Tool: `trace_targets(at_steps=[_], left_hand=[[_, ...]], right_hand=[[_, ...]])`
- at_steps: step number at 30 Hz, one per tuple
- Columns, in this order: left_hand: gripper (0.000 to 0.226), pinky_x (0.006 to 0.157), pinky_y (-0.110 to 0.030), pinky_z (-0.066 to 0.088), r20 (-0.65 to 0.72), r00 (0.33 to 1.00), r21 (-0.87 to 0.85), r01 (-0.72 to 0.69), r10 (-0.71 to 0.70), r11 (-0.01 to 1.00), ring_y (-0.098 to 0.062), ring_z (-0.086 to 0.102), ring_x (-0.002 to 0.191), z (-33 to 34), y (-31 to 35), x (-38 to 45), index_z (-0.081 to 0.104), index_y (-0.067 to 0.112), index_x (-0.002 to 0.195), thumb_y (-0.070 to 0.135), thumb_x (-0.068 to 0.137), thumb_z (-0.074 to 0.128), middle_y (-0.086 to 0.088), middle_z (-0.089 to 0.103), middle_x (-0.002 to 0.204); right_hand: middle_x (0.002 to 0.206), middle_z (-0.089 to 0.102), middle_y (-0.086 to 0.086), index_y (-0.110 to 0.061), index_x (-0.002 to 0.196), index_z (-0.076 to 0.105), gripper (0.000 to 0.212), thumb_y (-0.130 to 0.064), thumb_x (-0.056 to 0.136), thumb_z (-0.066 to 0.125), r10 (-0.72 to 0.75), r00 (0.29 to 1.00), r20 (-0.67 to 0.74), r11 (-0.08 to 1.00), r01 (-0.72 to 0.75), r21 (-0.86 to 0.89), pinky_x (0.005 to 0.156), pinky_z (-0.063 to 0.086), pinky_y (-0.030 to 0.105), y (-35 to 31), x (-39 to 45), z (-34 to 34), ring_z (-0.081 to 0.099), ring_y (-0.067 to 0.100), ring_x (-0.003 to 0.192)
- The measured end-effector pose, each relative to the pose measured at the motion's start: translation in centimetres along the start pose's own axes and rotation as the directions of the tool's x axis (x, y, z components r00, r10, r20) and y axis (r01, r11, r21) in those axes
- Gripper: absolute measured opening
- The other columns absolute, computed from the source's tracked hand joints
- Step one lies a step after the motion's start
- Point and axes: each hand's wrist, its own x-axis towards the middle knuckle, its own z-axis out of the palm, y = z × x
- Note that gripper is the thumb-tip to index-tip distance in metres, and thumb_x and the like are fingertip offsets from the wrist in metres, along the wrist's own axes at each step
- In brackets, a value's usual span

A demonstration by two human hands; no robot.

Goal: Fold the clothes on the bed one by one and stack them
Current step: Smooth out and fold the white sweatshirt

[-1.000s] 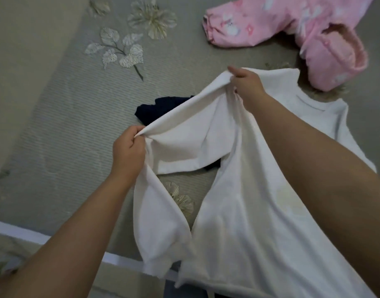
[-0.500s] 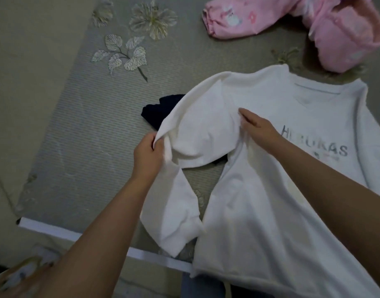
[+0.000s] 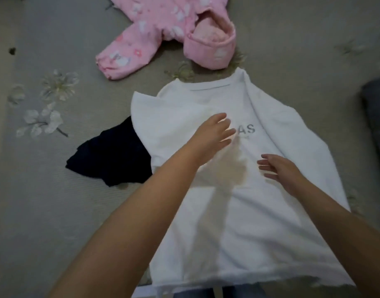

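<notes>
Both hands have let go: left hand (image 3: 215, 134) and right hand (image 3: 280, 172), fingers spread, holding nothing, hover over the white shirt (image 3: 260, 222) on a grey floral bedspread (image 3: 45, 190).

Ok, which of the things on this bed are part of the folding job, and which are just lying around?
Part of the job:
white shirt, under both open hands: left hand, right hand
pink hooded jacket, unfolded
dark navy garment, partly under the shirt

Just lying there:
flowered bedspread
dark object at the right edge, too cropped to identify
</notes>
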Motion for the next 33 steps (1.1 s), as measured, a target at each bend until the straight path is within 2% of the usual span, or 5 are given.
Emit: trace_targets(at_steps=[8,17,25,28,33], left_hand=[[0.035,0.097,-0.026,0.033,-0.252,0.846,0.936,0.091,0.47,0.339,-0.026,0.048,0.12,-6.0,-1.9,3.8,0.051,0.001,0.126,0.006,0.092,0.047,-0.015,0.054,0.128],[0.09,0.113,-0.048,0.011,-0.181,0.983,0.874,0.15,-0.025,-0.462,-0.027,-0.008,0.143,-11.6,-5.4,5.5,0.001,0.029,0.147,0.053,0.081,0.058,-0.003,-0.01,0.155],[0.071,0.113,-0.048,-0.002,-0.199,0.977,0.887,0.214,0.081,-0.409,-0.026,-0.015,0.142,-13.3,-7.8,5.6,-0.01,0.023,0.147,0.037,0.095,0.037,-0.001,-0.018,0.155],[0.072,0.114,-0.046,-0.003,-0.2,0.975,0.902,0.221,0.096,-0.372,-0.026,-0.016,0.142,-14.1,-8.1,5.5,-0.01,0.021,0.148,0.04,0.095,0.037,-0.002,-0.017,0.155],[0.077,0.115,-0.044,-0.003,-0.203,0.977,0.892,0.212,0.066,-0.399,-0.026,-0.017,0.142,-15.1,-7.3,5.4,-0.013,0.024,0.147,0.04,0.094,0.041,0.002,-0.021,0.154]], right_hand=[[0.134,0.051,0.01,-0.006,0.134,0.045,0.039,-0.009,0.095,0.045,-0.02,0.996,0.086,0.955,0.044,-0.293,0.097,0.039,0.029,3.2,3.5,2.0,0.05,0.024,0.121],[0.092,0.059,0.006,-0.008,0.099,0.06,0.017,-0.021,0.089,0.054,0.017,0.982,0.188,0.979,0.022,-0.201,0.08,0.045,0.03,1.9,5.4,8.8,0.057,0.023,0.095],[0.081,0.05,0.01,-0.005,0.078,0.05,0.013,-0.007,0.09,0.045,-0.236,0.958,-0.165,0.949,0.192,-0.249,0.057,0.029,0.026,-0.9,5.2,6.9,0.045,0.02,0.078],[0.096,0.059,0.022,0.007,0.083,0.055,0.015,-0.003,0.083,0.044,-0.732,0.597,-0.328,0.68,0.607,-0.411,0.07,0.031,0.016,-4.6,3.3,4.5,0.048,0.021,0.09],[0.077,0.064,0.021,0.002,0.064,0.058,0.021,-0.013,0.072,0.044,-0.892,0.39,0.23,0.13,0.707,-0.695,0.065,0.049,0.034,-2.0,3.2,2.6,0.059,0.03,0.071]])
